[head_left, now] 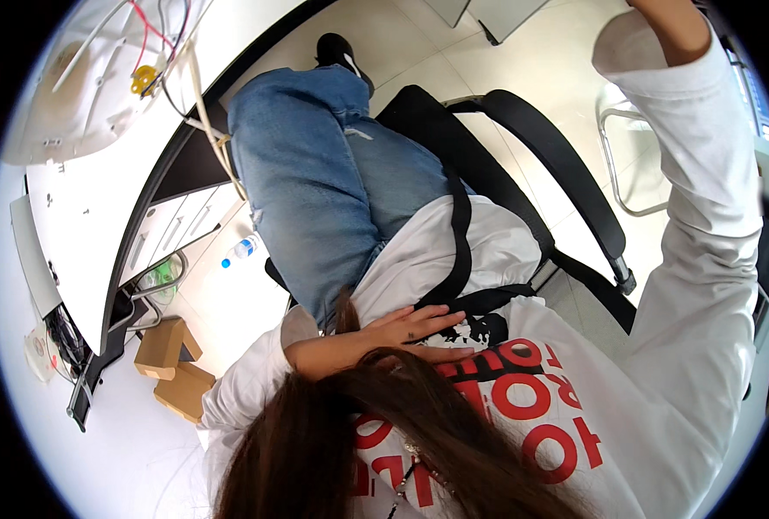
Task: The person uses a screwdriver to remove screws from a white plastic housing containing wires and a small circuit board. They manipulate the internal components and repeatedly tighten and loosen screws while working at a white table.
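Resting on the front of the white shirt (661, 406), the left hand (419, 334) lies open, fingers stretched across the cloth and the black strap (460, 229) at the waist. The right arm reaches toward the upper right, its sleeve (704, 182) pushed up; its hand is outside the view, so whether it is open or closed cannot be told. Beyond the waist are blue jeans (306, 164) and a dark shoe (337, 52), with a black chair armrest (566, 173) to the right. At upper left, a white plastic shell (90, 95) with a yellow round part (143, 80) and thin wires lies on the white surface (99, 233). Below, a bottle (244, 248) lies on the floor; an open cardboard box (164, 346) is nearer.
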`<state>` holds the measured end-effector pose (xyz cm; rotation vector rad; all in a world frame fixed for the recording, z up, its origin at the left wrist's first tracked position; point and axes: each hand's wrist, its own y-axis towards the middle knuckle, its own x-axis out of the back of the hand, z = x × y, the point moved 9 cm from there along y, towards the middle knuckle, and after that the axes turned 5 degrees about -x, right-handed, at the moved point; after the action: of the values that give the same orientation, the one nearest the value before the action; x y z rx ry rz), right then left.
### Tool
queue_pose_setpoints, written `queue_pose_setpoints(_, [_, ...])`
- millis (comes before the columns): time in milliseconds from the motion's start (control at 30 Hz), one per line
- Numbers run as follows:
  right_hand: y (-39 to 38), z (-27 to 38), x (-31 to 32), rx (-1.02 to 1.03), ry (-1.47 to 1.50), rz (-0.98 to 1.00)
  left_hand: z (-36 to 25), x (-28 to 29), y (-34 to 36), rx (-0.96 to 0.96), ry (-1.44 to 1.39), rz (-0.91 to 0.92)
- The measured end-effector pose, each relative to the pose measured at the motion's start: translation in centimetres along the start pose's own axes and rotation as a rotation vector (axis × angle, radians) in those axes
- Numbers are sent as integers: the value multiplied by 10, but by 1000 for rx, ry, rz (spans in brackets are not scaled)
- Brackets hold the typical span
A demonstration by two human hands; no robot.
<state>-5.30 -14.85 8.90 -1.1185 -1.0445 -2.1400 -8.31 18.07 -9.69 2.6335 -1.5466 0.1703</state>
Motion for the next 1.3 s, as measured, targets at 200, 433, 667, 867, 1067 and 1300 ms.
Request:
queue_pose_setpoints(200, [-10, -6, -10, -366, 345, 104, 23, 39, -35, 128, 249, -366])
queue_pose_setpoints(433, [-14, -6, -16, -393, 449, 171, 52, 59, -44, 321, 322, -696])
queue_pose_setpoints(667, [-16, -18, -21, -632, 534, 210, 66, 75, -49, 574, 527, -860])
queue_pose_setpoints(867, [-17, -16, -31, -547, 644, 262, 37, 144, -90, 481, 780, -1250])
queue_pose_setpoints(1067, [-20, -9, -33, -539, 684, 271, 32, 156, -76, 572, 1045, -1160])
queue_pose_setpoints(1300, [-10, -33, -26, -261, 259, 5, 28, 142, -64, 595, 924, -995])
